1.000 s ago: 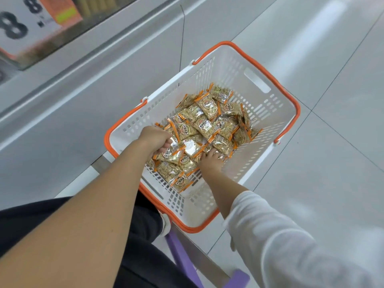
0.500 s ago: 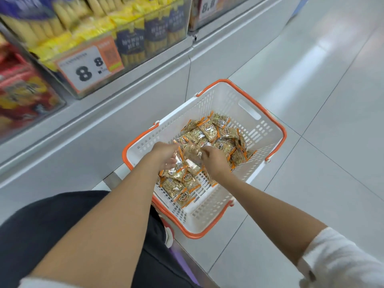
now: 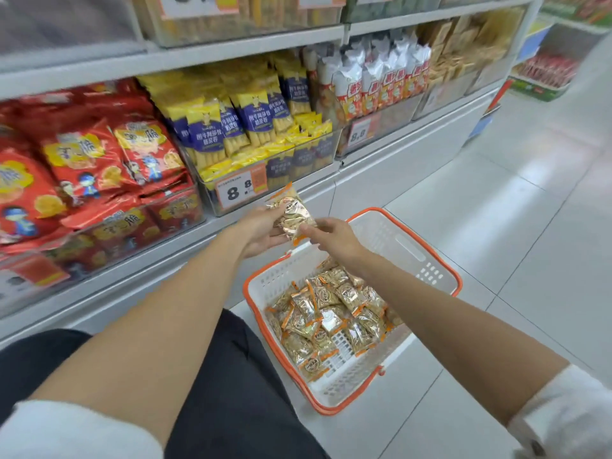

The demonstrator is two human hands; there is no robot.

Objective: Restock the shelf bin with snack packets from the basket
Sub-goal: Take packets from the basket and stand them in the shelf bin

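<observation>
The basket (image 3: pixel 407 246) sits on the floor (image 3: pixel 530 260) before the shelf (image 3: pixel 381 150), with packets (image 3: pixel 328 323) inside. Both hands hold 1 packet (image 3: pixel 291 213) above its far-left corner.

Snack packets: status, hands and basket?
Left hand and right hand shut on snack packets, raised above basket. More packets in basket. Nothing blocking the shelf.

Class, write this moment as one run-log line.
stage: carrying to shelf | left hand: holds snack packets | right hand: fingers on packets' lower edge | basket: on floor, more packets inside
</observation>
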